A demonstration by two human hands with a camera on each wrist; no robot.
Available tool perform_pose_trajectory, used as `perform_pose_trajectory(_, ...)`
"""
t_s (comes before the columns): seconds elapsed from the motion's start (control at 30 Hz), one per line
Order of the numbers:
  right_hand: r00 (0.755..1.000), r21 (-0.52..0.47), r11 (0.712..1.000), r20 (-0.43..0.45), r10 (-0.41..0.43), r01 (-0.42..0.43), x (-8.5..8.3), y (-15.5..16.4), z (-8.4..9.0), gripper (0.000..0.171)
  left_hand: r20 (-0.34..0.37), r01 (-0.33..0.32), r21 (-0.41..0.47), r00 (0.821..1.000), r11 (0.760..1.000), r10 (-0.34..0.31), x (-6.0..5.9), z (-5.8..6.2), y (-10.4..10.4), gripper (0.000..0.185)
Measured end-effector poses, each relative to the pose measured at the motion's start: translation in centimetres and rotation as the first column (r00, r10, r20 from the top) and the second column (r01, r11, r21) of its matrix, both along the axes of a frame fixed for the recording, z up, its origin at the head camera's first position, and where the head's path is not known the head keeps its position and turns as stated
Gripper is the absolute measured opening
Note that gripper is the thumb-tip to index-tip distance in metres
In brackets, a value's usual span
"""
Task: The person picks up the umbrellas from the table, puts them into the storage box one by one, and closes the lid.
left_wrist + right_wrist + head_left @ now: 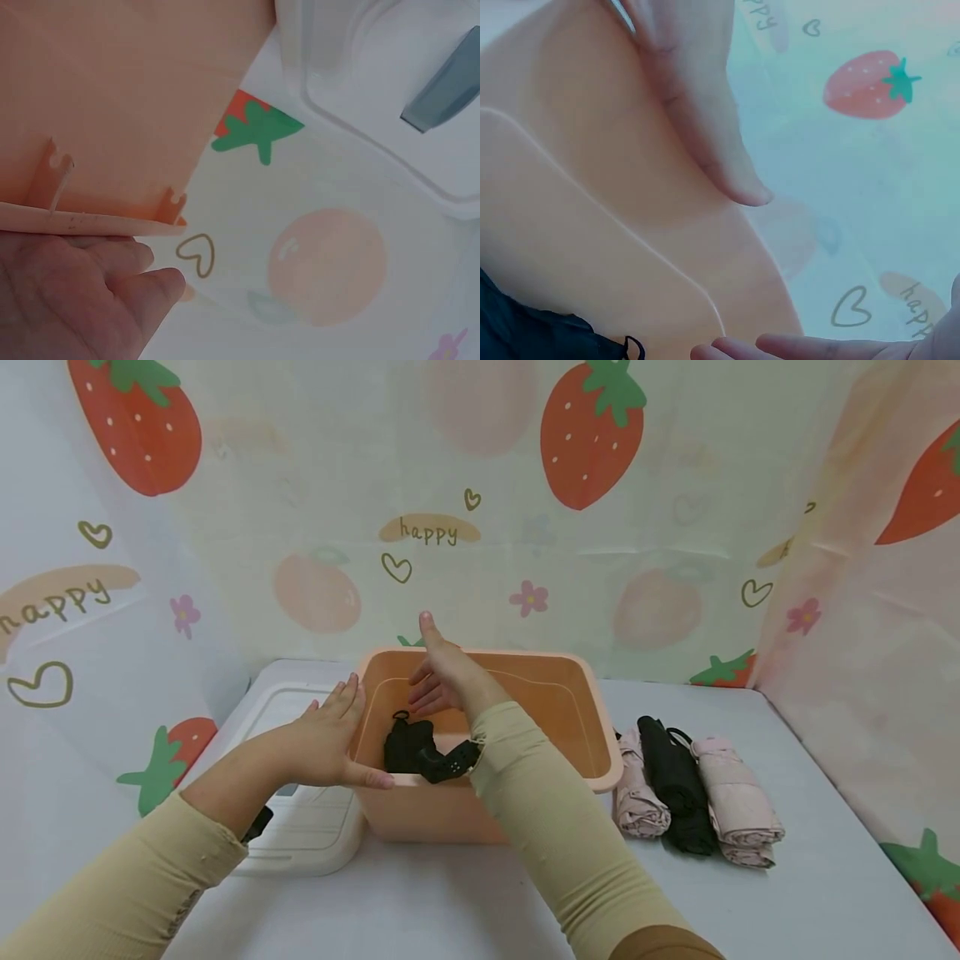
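The left hand (330, 739) lies flat, fingers straight, on the left rim of the orange bin (570, 710). The right hand (442, 672) hovers spread over one black umbrella (408, 745) inside. Three folded umbrellas (693, 793) lie right on open surface (825, 877); one white lid (300, 827) left.
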State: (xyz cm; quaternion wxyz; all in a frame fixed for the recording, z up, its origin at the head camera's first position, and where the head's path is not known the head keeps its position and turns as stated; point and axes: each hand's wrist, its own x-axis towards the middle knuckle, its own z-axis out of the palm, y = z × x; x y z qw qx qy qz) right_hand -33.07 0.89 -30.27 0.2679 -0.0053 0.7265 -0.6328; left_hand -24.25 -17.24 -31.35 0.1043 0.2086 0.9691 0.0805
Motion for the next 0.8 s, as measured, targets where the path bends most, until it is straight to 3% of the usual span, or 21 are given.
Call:
perform_pose_trajectory(0.27, 1.0, 0.007, 1.0, -0.021, 0.02, -0.02, 0.1, 0.1, 0.2, 0.103, 0.008, -0.003, 0.007, 1.0, 1.0, 0.003, -0.2, -0.2, -0.1, 0.138)
perform_pose_trajectory(0.5, 0.997, 0.015, 0.999, -0.063, 0.052, -0.052, 0.5, 0.7, 1.8, 0.099, 0.014, -0.001, 0.011, 1.0, 1.0, 0.001, 0.0, -0.1, -0.1, 0.138)
perform_pose_trajectory(0.8, 0.99, 0.032, 0.996, -0.115, 0.084, -0.081, 0.7, 4.4, 3.3, 0.091, 0.024, -0.011, 0.02, 1.0, 1.0, 0.011, 0.1, 0.1, 0.0, 0.138)
